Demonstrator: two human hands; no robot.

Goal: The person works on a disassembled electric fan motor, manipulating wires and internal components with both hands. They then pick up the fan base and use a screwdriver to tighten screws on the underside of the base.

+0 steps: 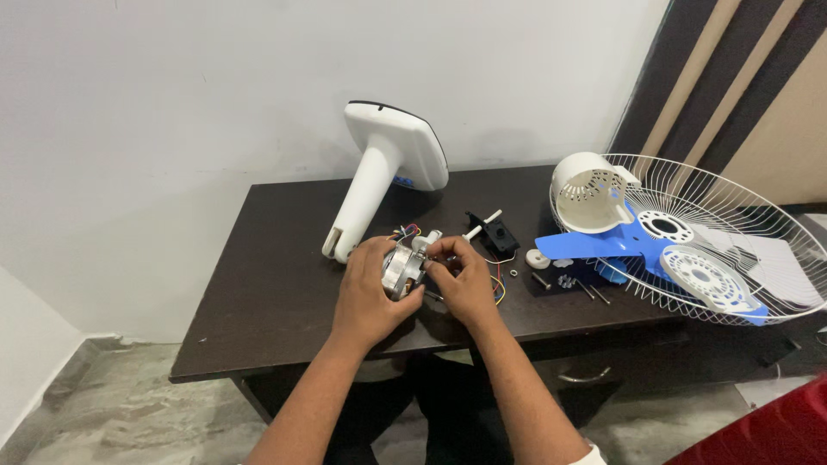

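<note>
I see a dark brown desk [276,284] set against a plain white wall [172,103], with grey marbled floor [112,413] below and striped brown panelling [732,77] to the right. My left hand [372,288] wraps around the side of a small metal fan motor [401,269] resting on the desk near its front edge, fingers closed on it. My right hand [461,277] pinches at the motor's top end, fingertips shut on a small part I cannot make out. Coloured wires [498,288] trail out beside that hand. Just behind the motor lies the white fan stand [379,168], tipped over. At the right, a wire fan guard [741,232] holds blue blades [594,243], a white motor cover [590,194] and a round white plate [705,277]. Loose screws [594,293] lie between guard and hands.
</note>
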